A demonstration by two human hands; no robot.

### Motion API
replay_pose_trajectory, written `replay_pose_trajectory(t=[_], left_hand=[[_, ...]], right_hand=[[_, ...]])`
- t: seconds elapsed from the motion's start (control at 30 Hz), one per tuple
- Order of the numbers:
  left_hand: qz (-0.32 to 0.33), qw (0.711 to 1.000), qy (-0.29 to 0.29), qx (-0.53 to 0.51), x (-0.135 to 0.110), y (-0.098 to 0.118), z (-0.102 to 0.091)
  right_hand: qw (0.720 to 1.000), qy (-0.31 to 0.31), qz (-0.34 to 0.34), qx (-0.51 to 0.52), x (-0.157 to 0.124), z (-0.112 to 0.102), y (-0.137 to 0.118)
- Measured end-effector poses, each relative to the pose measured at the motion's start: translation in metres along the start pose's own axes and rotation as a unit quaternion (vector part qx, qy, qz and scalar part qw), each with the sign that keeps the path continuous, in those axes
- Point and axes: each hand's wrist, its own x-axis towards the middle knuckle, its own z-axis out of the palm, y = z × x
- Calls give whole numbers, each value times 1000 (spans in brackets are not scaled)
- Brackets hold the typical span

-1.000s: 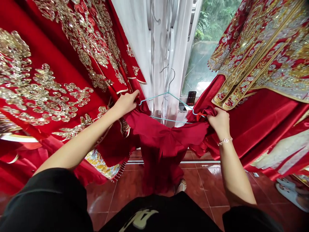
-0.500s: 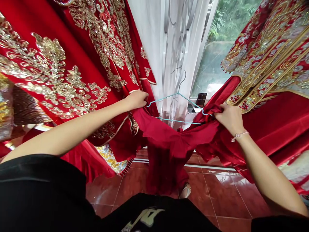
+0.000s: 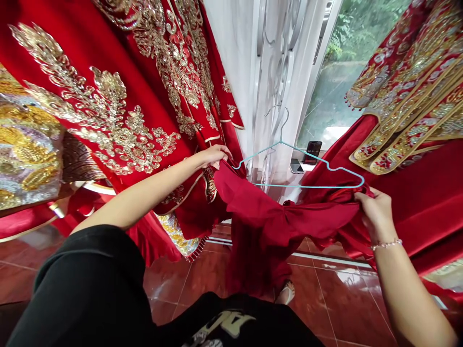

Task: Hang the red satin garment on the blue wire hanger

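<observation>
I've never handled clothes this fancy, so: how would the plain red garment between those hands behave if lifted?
Probably very floppy: the red satin garment sags in folds between the left hand and right hand. Its sheen suggests it is slippery, and being plain, it is likely light.

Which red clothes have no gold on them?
The plain red garment pulled out between the left hand and right hand. The hanging robes are covered in gold sequins.

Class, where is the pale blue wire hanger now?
The pale blue wire hanger sits centre in the head view, above the red satin garment, between the left hand and right hand.
</observation>
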Motion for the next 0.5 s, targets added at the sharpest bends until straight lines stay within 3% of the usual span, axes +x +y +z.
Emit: replay_pose_trajectory(t=[0.13, 0.27, 0.4, 0.5], left_hand=[[20, 998, -37, -47, 4, -23, 3], [76, 997, -26, 19, 12, -77, 16], [142, 988, -15, 61, 3, -138, 53], [142, 987, -5, 71, -14, -176, 88]], right_hand=[[998, -20, 8, 60, -27, -10, 11], [998, -28, 29, 46, -46, -11, 32], [998, -22, 39, 38, -63, -6, 67], [999, -38, 11, -2, -80, -7, 90]])
